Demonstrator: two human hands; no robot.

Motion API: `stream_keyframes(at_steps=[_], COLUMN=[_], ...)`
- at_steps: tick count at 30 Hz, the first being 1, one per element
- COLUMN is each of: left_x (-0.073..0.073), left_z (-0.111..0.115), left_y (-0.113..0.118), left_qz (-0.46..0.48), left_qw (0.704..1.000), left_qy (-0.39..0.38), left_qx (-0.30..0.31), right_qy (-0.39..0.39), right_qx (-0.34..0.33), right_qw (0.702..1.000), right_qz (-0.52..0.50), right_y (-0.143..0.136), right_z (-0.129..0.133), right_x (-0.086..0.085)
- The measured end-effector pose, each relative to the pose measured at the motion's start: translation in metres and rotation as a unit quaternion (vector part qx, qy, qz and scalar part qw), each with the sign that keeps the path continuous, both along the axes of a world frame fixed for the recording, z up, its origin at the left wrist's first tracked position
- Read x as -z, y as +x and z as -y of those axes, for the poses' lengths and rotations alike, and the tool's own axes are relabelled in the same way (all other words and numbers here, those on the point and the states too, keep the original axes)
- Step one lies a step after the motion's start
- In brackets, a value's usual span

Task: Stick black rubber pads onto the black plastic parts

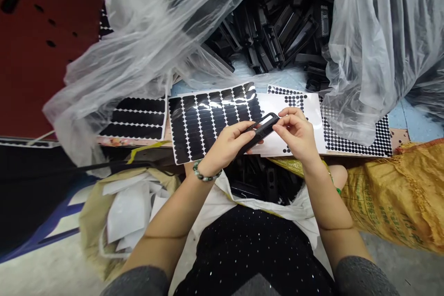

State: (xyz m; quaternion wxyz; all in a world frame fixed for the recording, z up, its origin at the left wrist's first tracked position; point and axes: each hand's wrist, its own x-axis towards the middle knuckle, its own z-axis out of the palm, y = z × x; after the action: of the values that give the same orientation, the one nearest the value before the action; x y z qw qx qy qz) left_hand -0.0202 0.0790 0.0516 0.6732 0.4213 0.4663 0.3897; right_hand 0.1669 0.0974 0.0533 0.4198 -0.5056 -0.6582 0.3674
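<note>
My left hand (227,143) is closed around a long, narrow black plastic part (264,129) with a rounded end and a light recess, holding it at a slant. At the upper right end of that part, the fingertips of my right hand (296,135) are pinched together; whatever they hold is too small to make out. Beneath my hands lie a sheet of oblong black stickers (211,118) and, to its right, a white sheet (314,122) with some round black stickers left on it.
Many similar black parts (274,39) are heaped behind, between clear plastic bags (138,51). Another dotted sheet (360,141) lies on the right. Below the table edge are an open sack of black parts (270,182), a bag of white paper (130,208) and a yellow woven sack (391,194).
</note>
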Motion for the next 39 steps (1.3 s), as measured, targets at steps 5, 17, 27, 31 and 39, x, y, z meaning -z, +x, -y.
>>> stream_keyframes(at_steps=[5,17,27,31,39], left_x=[-0.001,0.019,0.029,0.017,-0.002], left_z=[0.008,0.026,0.033,0.03,0.021], left_y=[0.009,0.02,0.03,0.023,0.014], left_qz=[0.0,-0.028,-0.236,-0.071,0.1], left_qw=[1.0,0.986,0.911,0.986,0.993], left_qy=[0.006,0.156,0.336,0.153,-0.035], left_qx=[-0.028,-0.048,-0.052,-0.001,0.054], right_qy=[0.112,0.058,0.01,-0.023,-0.104], right_qx=[0.077,0.155,0.198,0.088,0.025], right_qw=[0.99,0.981,0.974,0.99,0.975], right_qz=[0.048,-0.106,-0.111,-0.107,-0.193], right_y=[-0.007,-0.024,-0.03,-0.013,0.005], right_z=[0.012,0.03,0.034,0.032,0.025], right_x=[0.004,0.009,0.008,0.0,-0.012])
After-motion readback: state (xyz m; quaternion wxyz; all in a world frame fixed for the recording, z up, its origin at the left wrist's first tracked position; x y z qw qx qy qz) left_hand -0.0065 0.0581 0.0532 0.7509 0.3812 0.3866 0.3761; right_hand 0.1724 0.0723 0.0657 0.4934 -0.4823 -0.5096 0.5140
